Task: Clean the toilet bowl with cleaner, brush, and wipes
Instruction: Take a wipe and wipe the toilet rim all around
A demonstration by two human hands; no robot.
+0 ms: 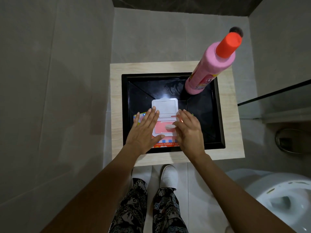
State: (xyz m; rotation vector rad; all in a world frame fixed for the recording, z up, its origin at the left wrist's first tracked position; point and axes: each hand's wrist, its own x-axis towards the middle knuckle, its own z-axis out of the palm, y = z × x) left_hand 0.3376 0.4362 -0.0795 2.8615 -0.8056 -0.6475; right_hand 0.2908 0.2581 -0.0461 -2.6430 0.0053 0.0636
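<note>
A colourful pack of wipes (165, 142) lies in a black tray (217, 115); its white flap lid (165, 105) is flipped open, showing a pink opening with a bit of white wipe (170, 126) poking out. My left hand (144, 130) lies flat on the pack's left side, fingers spread. My right hand (190, 130) rests on the right side, its thumb and fingers at the protruding wipe. A tall pink cleaner bottle (210, 66) with an orange-red cap stands in the tray's far right corner. The white toilet bowl (284, 200) is at the lower right.
The tray sits on a light wood stool (116, 115) against grey tiled walls. A glass panel (276, 96) and a floor drain (286, 140) are to the right. My patterned trousers and white slippers (169, 176) stand on the pale floor below.
</note>
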